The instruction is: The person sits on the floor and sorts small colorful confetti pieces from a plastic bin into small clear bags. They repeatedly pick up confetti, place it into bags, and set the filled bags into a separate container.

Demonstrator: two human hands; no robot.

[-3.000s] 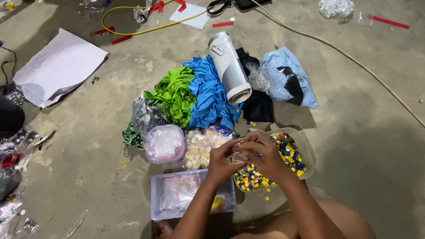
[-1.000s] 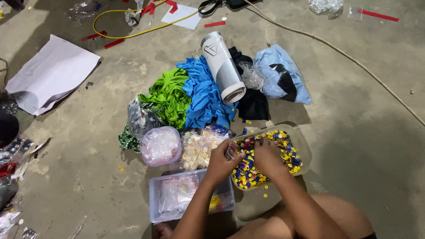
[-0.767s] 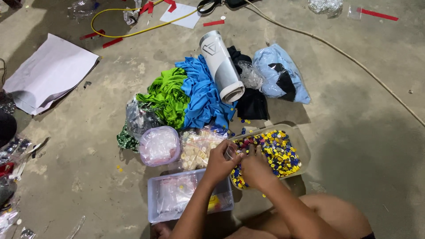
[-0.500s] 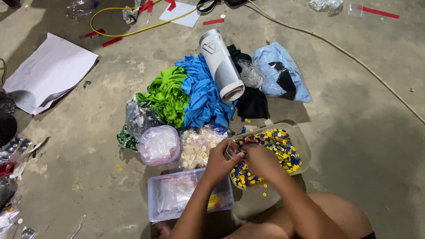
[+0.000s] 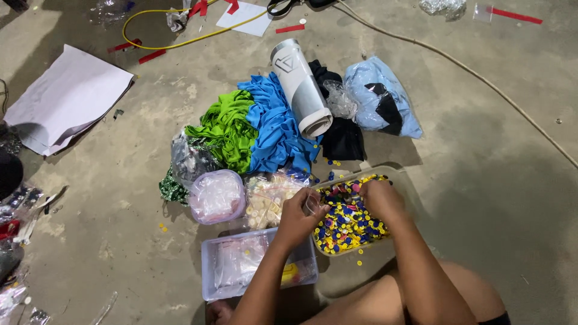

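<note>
**Picking small pieces from the tray into a little clear bag**

Closest in: bare knees, then two forearms reaching out over a concrete floor [image 5: 500,198].

Left hand [image 5: 299,215] curled, fingers pinched on what looks like a small clear bag [image 5: 312,204] at the near-left rim of the tray; too small to tell whether its mouth is open. Best kept low over the rim, mouth toward the tray, so dropped pieces fall back in rather than onto the floor.

Right hand [image 5: 378,200] down in the clear tray [image 5: 391,174], fingertips bent into the heap of yellow, blue and red pieces [image 5: 349,222]. Cannot tell whether anything is actually gripped, since the fingertips are hidden among the pieces. Probably wiser to lift a few at a time; a few yellow strays [image 5: 359,263] already on the floor by the tray.

Just left of the knees: a clear lidded box [image 5: 241,265] with packets inside. Beyond it, a round tub of clear bags [image 5: 217,195] and a bag of pale pieces [image 5: 268,195], touching the tray's left side.

Further out: green cloth [image 5: 226,129] and blue cloth [image 5: 274,123] heaped together, a white roll [image 5: 301,87] lying across them, a black cloth [image 5: 343,138], a pale blue bag [image 5: 385,96].

Farthest: white paper sheets [image 5: 66,99] at left, a yellow cable [image 5: 180,42], a pale cord [image 5: 481,78] running off right.
</note>
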